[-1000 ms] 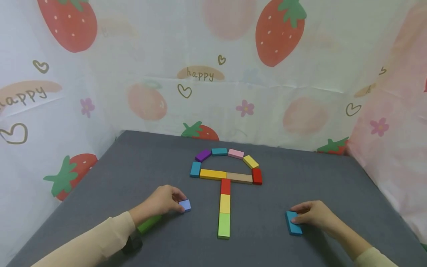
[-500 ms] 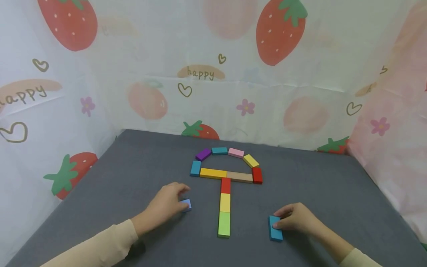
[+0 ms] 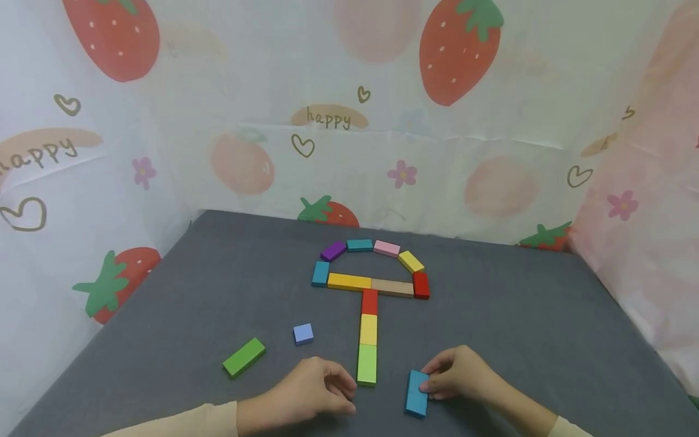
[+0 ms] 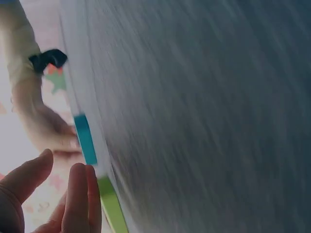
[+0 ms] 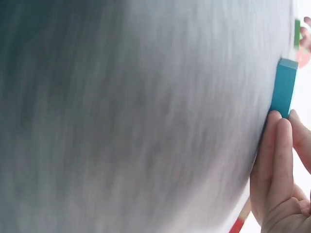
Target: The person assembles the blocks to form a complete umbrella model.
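Note:
Between its thumb and fingers, my right hand pinches a blue wooden block at its right side, low in the head view. The right wrist view shows that same blue block standing out past the fingertips. My left hand holds nothing; its fingers are loosely bent and apart from the thumb, just left of a light green block. That block is the lower end of a straight stem, under a yellow block and a red block.
Above the stem, a yellow-orange block and a tan block form a crossbar under an arch of several coloured blocks, a pink block among them. A periwinkle block and a green block lie loose on the left.
My left hand has let go of the periwinkle block and moved right and nearer to me. My right hand has brought the blue block leftward and nearer, towards the stem's lower end.

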`<state>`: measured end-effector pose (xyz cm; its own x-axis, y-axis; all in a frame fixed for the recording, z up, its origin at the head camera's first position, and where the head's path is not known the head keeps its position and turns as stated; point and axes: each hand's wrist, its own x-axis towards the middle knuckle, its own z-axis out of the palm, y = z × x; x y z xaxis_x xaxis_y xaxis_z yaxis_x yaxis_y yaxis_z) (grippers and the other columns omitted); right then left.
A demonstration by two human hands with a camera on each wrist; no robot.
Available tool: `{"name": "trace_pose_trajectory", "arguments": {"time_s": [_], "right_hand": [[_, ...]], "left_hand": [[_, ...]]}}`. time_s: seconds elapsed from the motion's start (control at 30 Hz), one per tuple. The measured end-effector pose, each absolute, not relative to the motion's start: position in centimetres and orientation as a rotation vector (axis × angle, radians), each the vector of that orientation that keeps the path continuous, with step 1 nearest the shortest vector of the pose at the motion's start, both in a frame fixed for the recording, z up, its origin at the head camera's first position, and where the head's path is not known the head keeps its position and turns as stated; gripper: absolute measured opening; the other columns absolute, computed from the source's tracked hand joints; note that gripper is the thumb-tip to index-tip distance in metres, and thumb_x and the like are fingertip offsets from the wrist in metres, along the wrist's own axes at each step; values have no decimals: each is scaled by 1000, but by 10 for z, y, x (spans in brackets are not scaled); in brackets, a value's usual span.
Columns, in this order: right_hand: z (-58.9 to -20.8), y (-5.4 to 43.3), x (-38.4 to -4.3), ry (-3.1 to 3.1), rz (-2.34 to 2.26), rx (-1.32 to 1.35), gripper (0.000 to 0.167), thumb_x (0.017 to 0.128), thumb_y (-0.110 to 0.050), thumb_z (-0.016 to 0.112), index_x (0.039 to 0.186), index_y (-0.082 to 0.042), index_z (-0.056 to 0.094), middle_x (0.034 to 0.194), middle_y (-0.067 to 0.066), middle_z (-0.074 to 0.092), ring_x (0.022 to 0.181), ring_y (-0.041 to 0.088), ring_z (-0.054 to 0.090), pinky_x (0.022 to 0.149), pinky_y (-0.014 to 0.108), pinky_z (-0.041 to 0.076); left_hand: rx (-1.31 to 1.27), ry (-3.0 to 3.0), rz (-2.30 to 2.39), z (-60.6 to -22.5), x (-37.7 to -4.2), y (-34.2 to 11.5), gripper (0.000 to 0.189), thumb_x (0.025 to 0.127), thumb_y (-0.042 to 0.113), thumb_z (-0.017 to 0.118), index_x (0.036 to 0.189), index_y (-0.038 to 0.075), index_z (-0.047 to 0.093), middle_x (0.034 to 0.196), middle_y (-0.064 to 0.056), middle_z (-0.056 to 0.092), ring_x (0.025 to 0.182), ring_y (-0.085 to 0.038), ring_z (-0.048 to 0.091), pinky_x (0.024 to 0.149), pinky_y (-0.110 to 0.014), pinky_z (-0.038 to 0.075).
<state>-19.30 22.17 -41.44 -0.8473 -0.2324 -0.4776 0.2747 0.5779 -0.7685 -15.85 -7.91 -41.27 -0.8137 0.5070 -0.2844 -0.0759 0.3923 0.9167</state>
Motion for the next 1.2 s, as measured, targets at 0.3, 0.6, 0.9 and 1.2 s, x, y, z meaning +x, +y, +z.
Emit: {"name": "trace_pose_trajectory", "arguments": {"time_s": [0.3, 0.6, 0.9, 1.2], "right_hand": [[-414, 193, -174, 2171, -1254, 75, 23, 77, -8, 83, 97, 1, 76, 80, 6, 76, 67, 7, 70, 65, 26, 60], [-418, 174, -160, 2023, -1402, 33, 19, 80, -2, 80, 97, 5, 73, 80, 11, 76, 70, 12, 74, 64, 24, 59], [-425, 155, -155, 1934, -1477, 31, 14, 83, -2, 77, 94, 5, 73, 82, 14, 77, 73, 13, 75, 65, 23, 59], [-425, 147, -158, 1931, -1451, 115, 13, 85, -6, 76, 96, 1, 74, 84, 10, 77, 76, 13, 75, 68, 22, 59]], "left_hand": [[286, 2012, 1468, -413, -147, -73, 20, 81, 5, 79, 100, 1, 74, 91, -2, 75, 79, -7, 67, 73, -24, 56], [243, 1988, 1468, -420, -145, -72, 22, 80, 1, 78, 103, 1, 74, 89, -2, 74, 77, -7, 66, 71, -24, 57], [246, 2032, 1436, -420, -144, -74, 20, 79, -2, 78, 99, 1, 75, 86, -2, 73, 75, -7, 63, 68, -22, 54], [261, 2095, 1378, -417, -151, -79, 20, 81, 0, 77, 101, 5, 77, 88, -1, 74, 75, -10, 60, 71, -24, 54]]}}
